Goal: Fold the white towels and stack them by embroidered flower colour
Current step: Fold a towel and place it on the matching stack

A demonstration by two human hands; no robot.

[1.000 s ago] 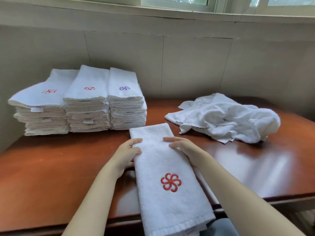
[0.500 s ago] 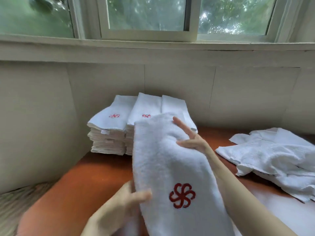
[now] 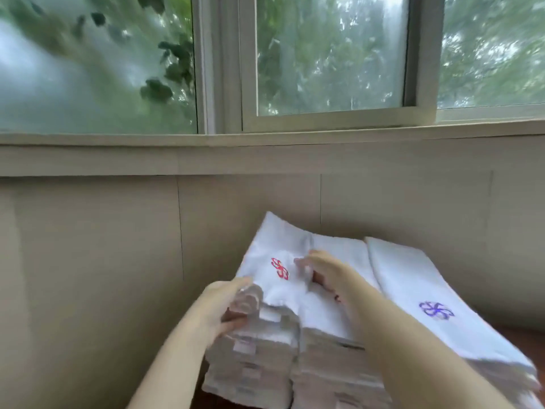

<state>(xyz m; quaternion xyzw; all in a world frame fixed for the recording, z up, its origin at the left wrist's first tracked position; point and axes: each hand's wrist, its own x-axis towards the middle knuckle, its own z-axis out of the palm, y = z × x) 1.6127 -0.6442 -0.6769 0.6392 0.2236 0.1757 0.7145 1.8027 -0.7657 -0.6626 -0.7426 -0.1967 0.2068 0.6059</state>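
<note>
A folded white towel with a red flower lies on top of the left stack of folded towels. My left hand grips the towel's near left end, thumb on top. Beside the flower, my right hand holds its right edge, over the seam with the middle stack. My right forearm hides most of the middle stack's top. The right stack shows a purple flower on its top towel. The picture is blurred by motion.
The stacks stand against a beige panelled wall under a window sill. A sliver of the red-brown table shows at the right. The pile of unfolded towels is out of view.
I lifted the red-flower towel off the table and carried it back and left onto the left stack. My view swung up towards the window and the stacks.
</note>
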